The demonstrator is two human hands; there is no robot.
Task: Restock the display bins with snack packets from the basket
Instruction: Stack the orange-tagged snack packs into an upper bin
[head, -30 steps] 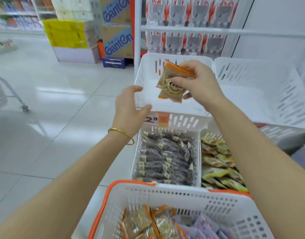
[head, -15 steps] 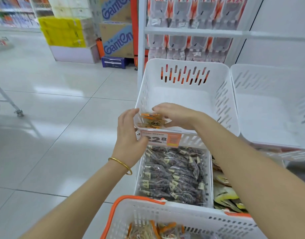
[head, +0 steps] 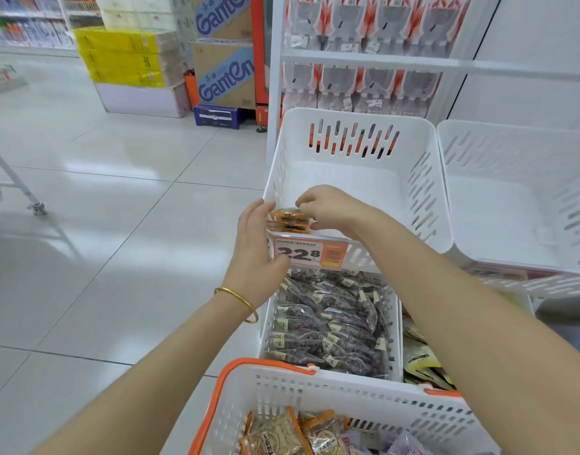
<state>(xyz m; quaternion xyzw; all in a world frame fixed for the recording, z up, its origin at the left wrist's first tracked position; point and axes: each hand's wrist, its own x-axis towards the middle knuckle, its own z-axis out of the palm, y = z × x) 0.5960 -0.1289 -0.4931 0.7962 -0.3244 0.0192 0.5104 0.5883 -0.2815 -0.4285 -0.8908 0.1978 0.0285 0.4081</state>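
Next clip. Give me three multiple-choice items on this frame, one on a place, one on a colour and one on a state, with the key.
1. Where are the orange-edged snack packets?
A) In the front-left corner of the upper white slotted plastic bin
B) In the lower bin of dark packets
C) On the tiled floor

2. What colour is the rim of the white plastic carry basket?
A) Blue
B) Orange
C) Green

3. What is the right hand doing?
A) Hanging idle
B) Reaching into the basket
C) Pinching the packets

Key: 1 A, the packets sit just behind the orange price tag on that bin's front. 2 B, an orange band runs along the basket's top edge. 3 C, its curled fingers close on the stack, while the left hand touches the bin's corner.
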